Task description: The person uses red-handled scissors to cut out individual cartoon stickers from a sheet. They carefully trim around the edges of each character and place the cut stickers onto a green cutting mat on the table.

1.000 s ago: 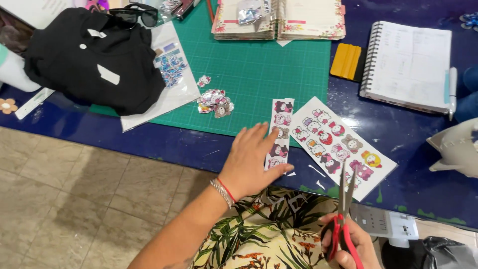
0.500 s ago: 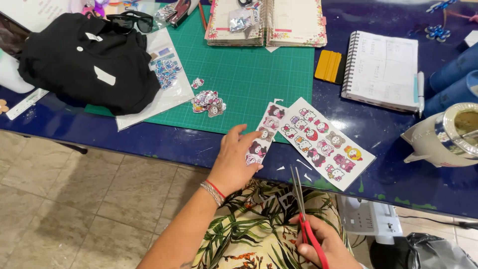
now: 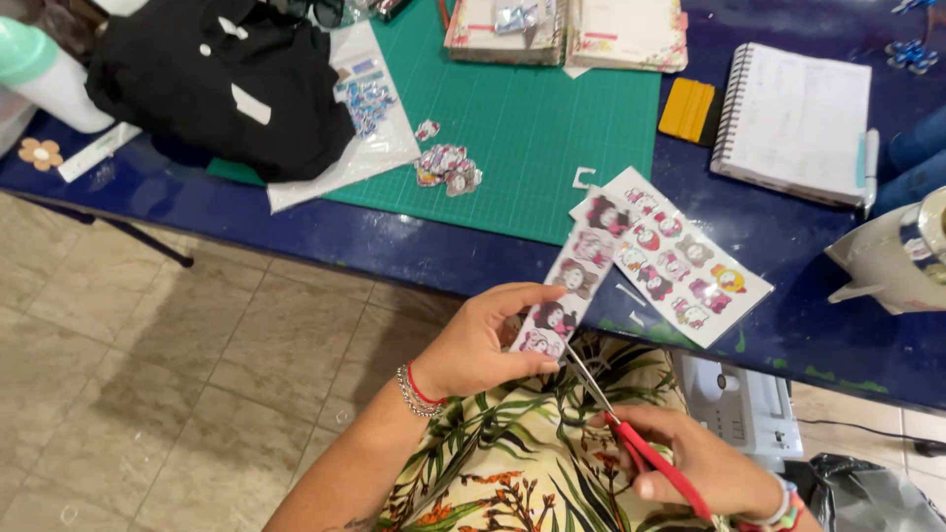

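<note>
The sticker strip [image 3: 574,281] is white with small cartoon figures in pink, red and black. The scissors [image 3: 641,448] have red handles and grey metal blades. The cutting mat [image 3: 532,128] is green with a fine grid, and it lies on a dark blue table [image 3: 769,246]. The squeegee [image 3: 687,108] is yellow. The bag [image 3: 212,84] is black. The dress [image 3: 512,463] has green leaves on cream.
</note>
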